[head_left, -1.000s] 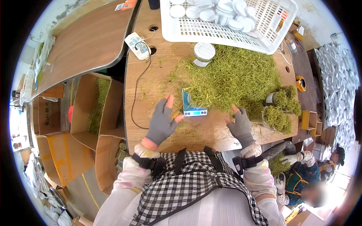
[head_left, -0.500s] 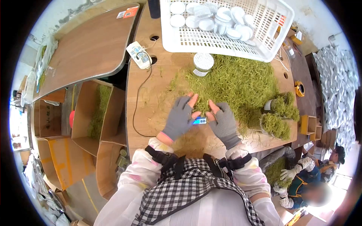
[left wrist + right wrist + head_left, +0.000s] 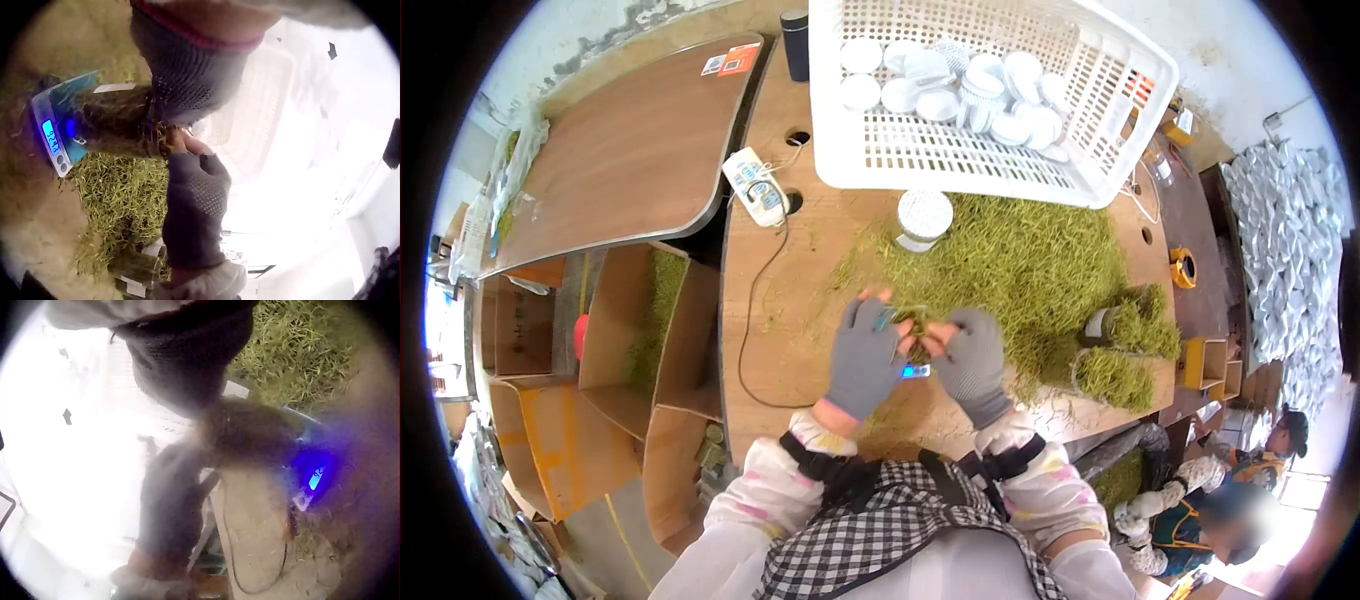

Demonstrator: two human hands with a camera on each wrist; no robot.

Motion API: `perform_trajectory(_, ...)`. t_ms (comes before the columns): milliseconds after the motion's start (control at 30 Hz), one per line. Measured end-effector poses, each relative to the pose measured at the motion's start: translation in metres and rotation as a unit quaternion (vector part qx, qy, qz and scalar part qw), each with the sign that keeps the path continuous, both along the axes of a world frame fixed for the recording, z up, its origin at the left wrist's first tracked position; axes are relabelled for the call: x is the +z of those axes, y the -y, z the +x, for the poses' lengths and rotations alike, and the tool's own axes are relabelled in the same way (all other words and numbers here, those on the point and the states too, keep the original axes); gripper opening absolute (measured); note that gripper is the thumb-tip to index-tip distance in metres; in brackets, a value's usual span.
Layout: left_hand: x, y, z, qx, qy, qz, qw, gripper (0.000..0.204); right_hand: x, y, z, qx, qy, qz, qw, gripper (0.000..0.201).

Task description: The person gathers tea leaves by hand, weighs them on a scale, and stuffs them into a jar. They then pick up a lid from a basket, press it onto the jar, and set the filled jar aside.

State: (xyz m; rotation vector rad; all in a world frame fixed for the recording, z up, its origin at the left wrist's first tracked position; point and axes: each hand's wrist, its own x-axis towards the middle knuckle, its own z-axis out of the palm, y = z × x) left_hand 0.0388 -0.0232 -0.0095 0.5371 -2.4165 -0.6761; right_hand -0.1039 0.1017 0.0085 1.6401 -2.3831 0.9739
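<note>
A clear jar with a white label and dark plant matter inside stands on a small digital scale with a lit blue display. My left hand, in a grey fingerless glove, holds the jar's mouth from the left. Opposite it, my right hand grips the rim with bent bare fingertips. In the left wrist view the fingertips meet at the mouth, among strands of dried green herb. The hands hide much of the jar in the head view. Behind it spreads a heap of the same herb.
A lidded jar stands at the heap's edge, below a white basket of round lids. Two herb-filled jars lie at the right. A power strip trails a cable on the left. Cardboard boxes flank the table; another person works at right.
Both hands came in from apart to the scale, the right moving left with the left toward it. They now meet at the jar's mouth. The head view has shifted slightly.
</note>
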Motion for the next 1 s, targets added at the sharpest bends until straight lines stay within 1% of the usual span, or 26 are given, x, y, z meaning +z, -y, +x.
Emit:
perform_trajectory(33,-0.002,0.0,0.0,0.012,-0.005,0.016,1.0,0.028,-0.001,0.0,-0.002,-0.001,-0.007,0.002,1.0,0.015)
perform_trajectory(100,-0.002,-0.004,-0.002,0.018,-0.014,0.035,0.999,0.027,-0.003,0.001,-0.005,0.024,0.0,0.072,0.997,0.013)
perform_trajectory(167,0.008,-0.007,-0.004,0.041,-0.034,0.059,0.997,0.028,0.006,0.004,-0.01,0.032,-0.006,0.098,0.995,0.011)
perform_trajectory(200,0.005,-0.005,-0.003,0.019,-0.027,0.002,0.999,0.029,0.009,0.006,-0.01,0.036,-0.005,0.115,0.993,0.01)
perform_trajectory(233,0.003,-0.004,-0.001,0.018,-0.03,0.006,0.999,0.029,0.012,0.008,-0.013,0.041,-0.004,0.133,0.99,0.01)
perform_trajectory(267,0.002,-0.003,0.0,-0.013,-0.027,-0.025,0.999,0.031,0.017,0.01,-0.018,0.07,-0.001,0.161,0.984,0.007)
perform_trajectory(300,0.002,-0.003,0.0,-0.044,-0.023,-0.055,0.997,0.033,0.026,0.012,-0.024,0.071,-0.002,0.166,0.984,0.007)
perform_trajectory(333,0.006,-0.001,0.0,-0.052,-0.004,-0.064,0.997,0.037,0.038,0.015,-0.029,0.107,0.028,0.248,0.962,0.008)
perform_trajectory(367,0.013,-0.001,0.001,-0.049,-0.004,-0.061,0.997,0.037,0.047,0.018,-0.035,0.143,0.06,0.328,0.932,0.01)
perform_trajectory(400,0.02,0.0,0.003,-0.062,0.016,-0.033,0.997,0.04,0.053,0.017,-0.057,0.2,0.16,0.271,0.928,0.015)
perform_trajectory(433,0.023,0.002,0.006,-0.076,0.036,-0.005,0.996,0.044,0.061,0.022,-0.083,0.188,0.205,0.256,0.926,0.017)
perform_trajectory(467,0.023,0.002,0.007,-0.073,0.056,-0.018,0.996,0.05,0.069,0.032,-0.109,0.176,0.252,0.241,0.92,0.019)
perform_trajectory(533,0.02,0.002,0.006,-0.067,0.071,-0.018,0.995,0.052,0.083,0.068,-0.158,0.051,0.233,0.135,0.962,0.023)
perform_trajectory(567,0.019,0.002,0.004,-0.066,0.078,-0.019,0.995,0.053,0.069,0.083,-0.193,0.01,0.13,0.135,0.982,0.026)
perform_trajectory(600,0.02,0.002,0.001,-0.066,0.083,-0.017,0.994,0.053,0.061,0.103,-0.223,-0.04,0.131,0.149,0.979,0.03)
perform_trajectory(633,0.02,0.002,0.0,-0.06,0.086,0.001,0.995,0.052,0.055,0.124,-0.251,-0.107,0.115,0.224,0.962,0.036)
perform_trajectory(667,0.021,0.0,0.0,-0.051,0.091,0.02,0.994,0.051,0.053,0.141,-0.27,-0.106,-0.012,0.274,0.956,0.041)
perform_trajectory(700,0.021,-0.002,0.0,-0.043,0.105,0.028,0.993,0.051,0.047,0.157,-0.288,-0.095,-0.137,0.319,0.933,0.046)
perform_trajectory(767,0.023,-0.002,0.0,-0.025,0.116,0.033,0.992,0.048,-0.005,0.182,-0.337,-0.087,-0.174,0.287,0.938,0.053)
perform_trajectory(833,0.025,-0.003,0.001,-0.007,0.147,0.052,0.988,0.045,-0.027,0.194,-0.35,-0.108,-0.195,0.227,0.948,0.047)
perform_trajectory(867,0.023,-0.003,0.001,-0.007,0.139,0.048,0.989,0.045,-0.026,0.2,-0.344,-0.103,-0.183,0.231,0.95,0.047)
perform_trajectory(933,0.023,-0.004,0.001,-0.004,0.12,0.053,0.991,0.043,-0.012,0.206,-0.34,-0.142,-0.155,0.34,0.917,0.032)
perform_trajectory(967,0.022,-0.005,0.001,-0.005,0.118,0.054,0.991,0.043,-0.007,0.205,-0.335,-0.143,-0.156,0.341,0.916,0.032)
perform_trajectory(1000,0.02,-0.007,0.002,0.001,0.113,0.06,0.992,0.043,-0.001,0.202,-0.33,-0.135,-0.165,0.34,0.916,0.025)
